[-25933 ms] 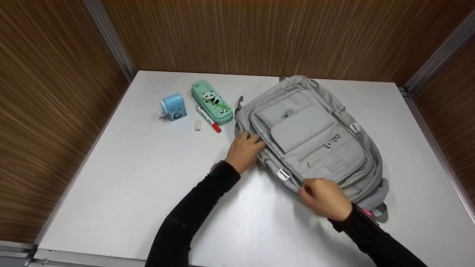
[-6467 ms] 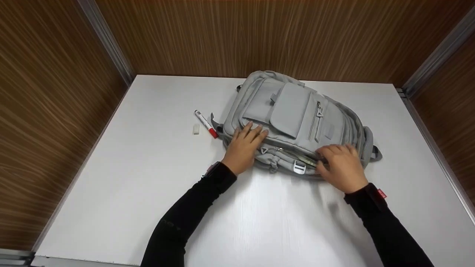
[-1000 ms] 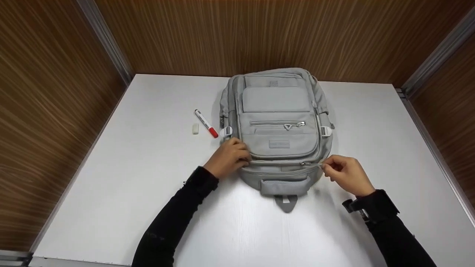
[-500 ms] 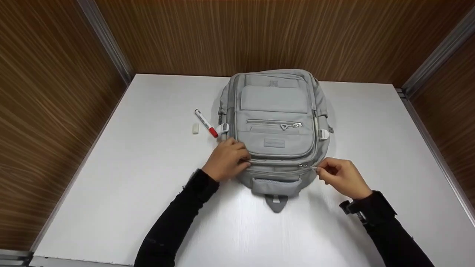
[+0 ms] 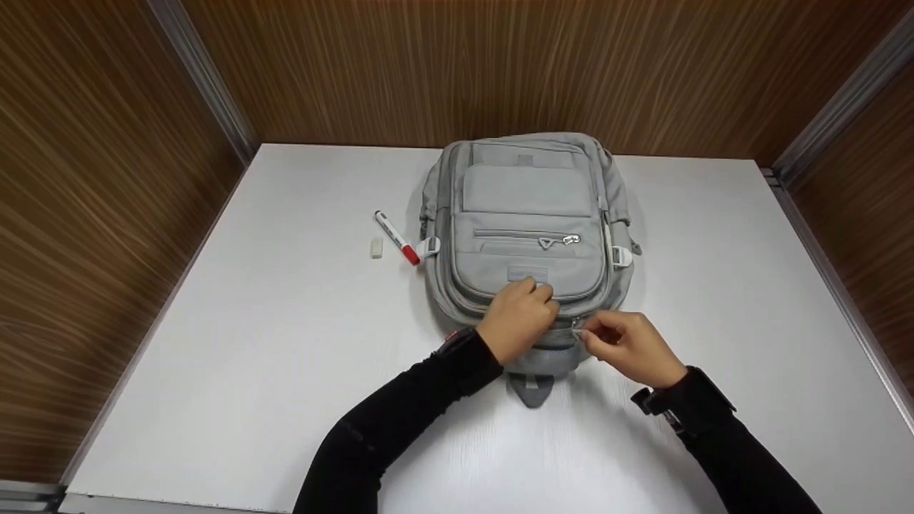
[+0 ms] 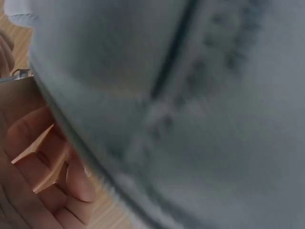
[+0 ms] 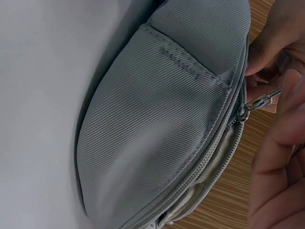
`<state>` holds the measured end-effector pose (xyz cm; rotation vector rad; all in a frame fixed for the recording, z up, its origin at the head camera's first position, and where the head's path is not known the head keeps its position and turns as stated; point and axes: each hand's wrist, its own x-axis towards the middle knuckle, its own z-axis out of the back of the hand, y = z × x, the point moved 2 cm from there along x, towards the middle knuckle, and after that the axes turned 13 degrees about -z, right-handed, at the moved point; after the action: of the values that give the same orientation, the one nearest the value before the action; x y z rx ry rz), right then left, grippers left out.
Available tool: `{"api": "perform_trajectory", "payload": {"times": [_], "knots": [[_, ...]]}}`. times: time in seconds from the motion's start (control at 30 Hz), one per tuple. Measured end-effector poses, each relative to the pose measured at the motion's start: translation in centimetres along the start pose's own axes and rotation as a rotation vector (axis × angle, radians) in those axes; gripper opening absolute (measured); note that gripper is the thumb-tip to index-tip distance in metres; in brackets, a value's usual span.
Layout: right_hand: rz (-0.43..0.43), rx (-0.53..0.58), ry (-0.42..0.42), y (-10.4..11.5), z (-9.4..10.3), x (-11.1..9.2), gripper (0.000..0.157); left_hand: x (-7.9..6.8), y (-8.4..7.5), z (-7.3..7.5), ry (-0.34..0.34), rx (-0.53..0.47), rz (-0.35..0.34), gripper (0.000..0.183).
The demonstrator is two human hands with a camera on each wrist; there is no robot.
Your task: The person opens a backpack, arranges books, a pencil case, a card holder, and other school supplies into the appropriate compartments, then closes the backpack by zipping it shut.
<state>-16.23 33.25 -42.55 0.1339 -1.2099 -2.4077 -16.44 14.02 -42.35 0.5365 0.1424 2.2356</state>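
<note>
The left hand [image 5: 518, 321] has its fingers curled and pinches the edge of the backpack [image 5: 528, 193] beside a zip. The right hand [image 5: 632, 350], just beside it, pinches the metal zip pull [image 7: 261, 101] between thumb and fingers. In the right wrist view the zip's teeth are parted below the slider, showing a beige lining.

The grey backpack lies front side up on the white bench [image 5: 285, 321], right of its middle, its far end at the bench's far edge and a dark grey loop [image 5: 533, 394] pointing to the near edge. Toward the bench's left edge, a red-capped marker [image 5: 394, 234] lies slanted, its cap just beside the backpack's white buckle [image 5: 428, 247]. A small white block [image 5: 376, 248] lies near the marker.
</note>
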Motion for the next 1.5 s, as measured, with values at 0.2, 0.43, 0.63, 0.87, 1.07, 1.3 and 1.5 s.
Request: {"api": "perform_trajectory", "payload": {"times": [0.2, 0.43, 0.63, 0.87, 1.07, 1.3, 1.5], "knots": [[-0.034, -0.021, -0.067, -1.0, 1.3, -0.4, 0.016, -0.7, 0.4, 0.0, 0.012, -0.045, 0.019, 0.014], [-0.082, -0.098, -0.109, -2.0, 2.9, -0.3, 0.018, -2.3, 1.2, 0.2, -0.055, -0.050, 0.029, 0.013], [-0.136, -0.103, -0.132, -2.5, 4.0, 0.2, 0.014, -3.4, 1.6, 0.3, -0.082, -0.059, 0.035, 0.010], [-0.142, -0.166, -0.199, -3.4, 5.0, 1.8, 0.010, -4.2, 1.7, 0.4, -0.095, -0.105, 0.044, 0.010], [-0.129, -0.212, -0.233, -3.6, 5.5, 3.3, 0.009, -5.0, 1.6, 0.6, -0.109, -0.142, 0.035, 0.010], [-0.088, -0.317, -0.300, -3.2, 5.9, 5.8, 0.012, -6.3, 1.9, 0.6, -0.122, -0.184, 0.000, 0.013], [-0.105, -0.370, -0.333, -2.8, 6.6, 8.3, 0.018, -6.9, 2.0, 0.3, -0.166, -0.193, -0.004, 0.012]]}}
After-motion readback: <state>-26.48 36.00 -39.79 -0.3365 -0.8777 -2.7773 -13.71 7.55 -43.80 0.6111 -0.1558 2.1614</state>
